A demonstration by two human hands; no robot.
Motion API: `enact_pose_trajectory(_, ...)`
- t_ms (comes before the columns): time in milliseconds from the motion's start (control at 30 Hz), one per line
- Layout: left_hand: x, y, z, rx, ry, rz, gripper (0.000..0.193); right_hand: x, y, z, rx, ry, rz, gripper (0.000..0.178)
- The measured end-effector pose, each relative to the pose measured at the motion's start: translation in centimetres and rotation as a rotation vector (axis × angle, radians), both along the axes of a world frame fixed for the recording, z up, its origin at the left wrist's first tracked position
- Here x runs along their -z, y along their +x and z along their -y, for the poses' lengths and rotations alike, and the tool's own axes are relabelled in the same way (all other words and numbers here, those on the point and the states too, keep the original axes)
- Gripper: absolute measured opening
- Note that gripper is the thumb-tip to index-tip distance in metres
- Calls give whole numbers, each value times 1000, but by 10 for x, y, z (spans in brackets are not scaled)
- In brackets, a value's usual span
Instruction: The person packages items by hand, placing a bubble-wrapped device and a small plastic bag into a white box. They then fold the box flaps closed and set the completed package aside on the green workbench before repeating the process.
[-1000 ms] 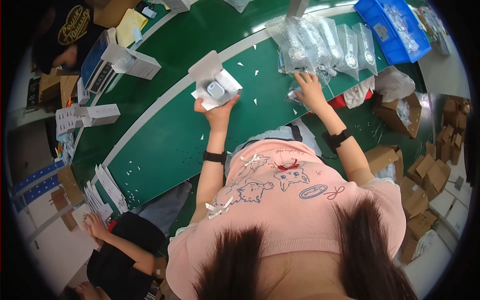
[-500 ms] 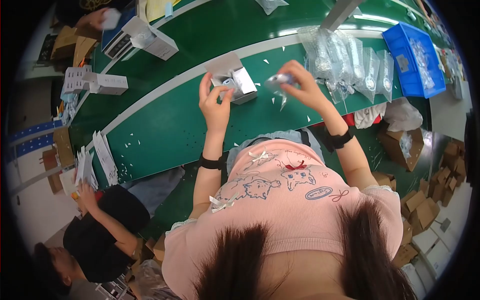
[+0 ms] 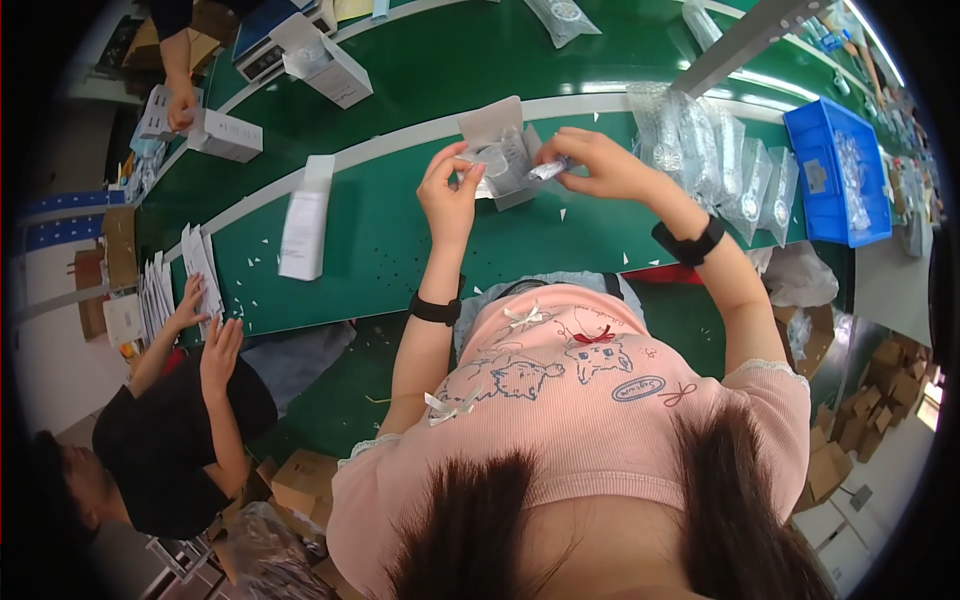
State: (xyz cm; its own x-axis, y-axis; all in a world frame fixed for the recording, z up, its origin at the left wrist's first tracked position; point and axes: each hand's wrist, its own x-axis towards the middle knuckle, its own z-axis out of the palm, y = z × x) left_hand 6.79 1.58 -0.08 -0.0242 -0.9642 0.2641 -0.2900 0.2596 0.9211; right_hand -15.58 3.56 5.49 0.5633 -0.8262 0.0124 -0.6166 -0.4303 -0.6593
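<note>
An open white box [image 3: 514, 187] stands on the green table before me, its lid flap raised at the far side and clear plastic showing inside. My left hand [image 3: 447, 195] is at the box's left side, thumb and fingers closed on its edge or flap. In my right hand [image 3: 590, 165], a small packet in shiny clear plastic [image 3: 547, 170] is pinched at the box's right side. What the packet contains is too small to make out.
Several bubble-wrap pouches [image 3: 700, 150] lie right, beside a blue bin [image 3: 825, 190]. A closed white box [image 3: 304, 225] lies left on the table. A co-worker's hands [image 3: 205, 320] touch stacked white cartons; another person's hand [image 3: 181, 108] touches a box at far left.
My right hand has brought the packet left to the box. A white box now lies on the table at left. The seated co-worker's hands have moved onto the cartons.
</note>
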Motion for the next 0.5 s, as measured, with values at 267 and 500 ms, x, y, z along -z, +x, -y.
enact_pose_trajectory(267,-4,-2,5,3,0,15,14,29,46,-3,369,-230,978,27)
enact_pose_trajectory(500,-3,0,6,39,56,-48,11,35,46,-10,183,-704,-32,31)
